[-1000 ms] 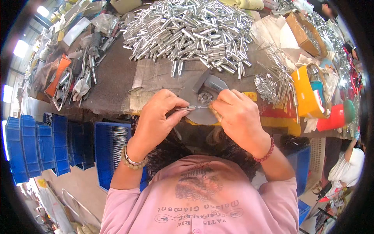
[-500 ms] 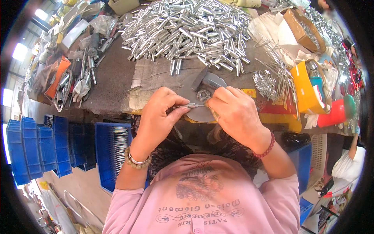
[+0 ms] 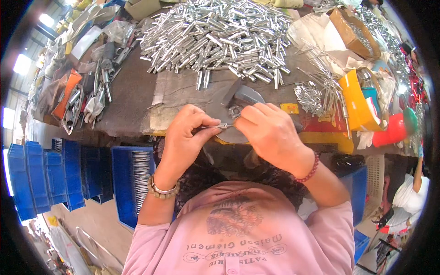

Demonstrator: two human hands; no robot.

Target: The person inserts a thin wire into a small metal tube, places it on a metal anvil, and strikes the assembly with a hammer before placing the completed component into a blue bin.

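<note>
A slim silvery metal rod [image 3: 223, 125] lies level between my two hands, over the near part of a round grey plate [image 3: 231, 135]. My left hand [image 3: 191, 129] pinches its left end between thumb and fingers. At the other end, the closed fingers of my right hand [image 3: 268, 127] meet the tip; whether they hold a separate piece is hidden. Just beyond the rod, a small round metal part [image 3: 234, 111] sits on the plate, beside a dark metal block [image 3: 249, 95]. Past the plate rises a big heap of short silvery metal tubes [image 3: 215, 39].
Two tubes [image 3: 202, 79] stand apart before the heap. Small metal pieces [image 3: 309, 97], long thin rods [image 3: 338, 103] and a cut yellow container [image 3: 360, 98] lie right. Tools [image 3: 94, 96] lie left. Below the table's left side, a blue bin [image 3: 121, 183] holds many rods.
My right hand has moved left along the rod, closer to my left hand, so less of the rod shows between them. My left hand keeps its pinch.
</note>
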